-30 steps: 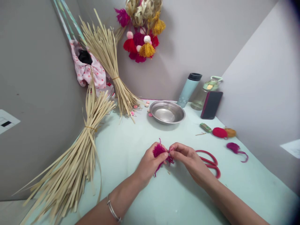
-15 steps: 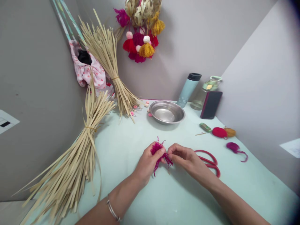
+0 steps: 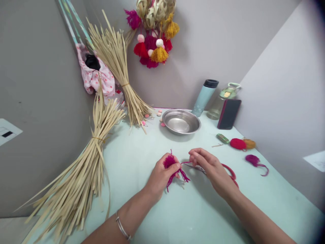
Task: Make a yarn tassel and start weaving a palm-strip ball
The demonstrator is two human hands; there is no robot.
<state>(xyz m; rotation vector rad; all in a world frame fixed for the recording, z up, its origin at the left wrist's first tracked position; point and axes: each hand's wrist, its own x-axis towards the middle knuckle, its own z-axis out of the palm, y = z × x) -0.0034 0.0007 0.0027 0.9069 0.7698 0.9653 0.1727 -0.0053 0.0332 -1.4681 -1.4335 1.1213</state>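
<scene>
My left hand (image 3: 162, 173) is closed around a magenta yarn tassel (image 3: 169, 161), its thumb pressing across the middle. Loose ends hang from the tassel's lower right side. To the right, my right hand (image 3: 212, 169) pinches a single magenta yarn strand (image 3: 186, 162), drawn out nearly level from the tassel. Scissors with red handles (image 3: 230, 171) lie on the table under my right hand; their blades show in part below its fingers, and the rest is covered.
A steel bowl (image 3: 181, 122) stands beyond my hands. Bundles of dry strips (image 3: 83, 169) lie at left. At right are a phone (image 3: 229, 114), a blue tumbler (image 3: 205, 98), a green bottle (image 3: 219, 101) and yarn balls (image 3: 238, 143). Tassels (image 3: 159, 54) hang on the wall.
My right hand has moved right and slightly up from the tassel, pulling a strand out straight. The scissor blades now show below it. My left hand stays in place.
</scene>
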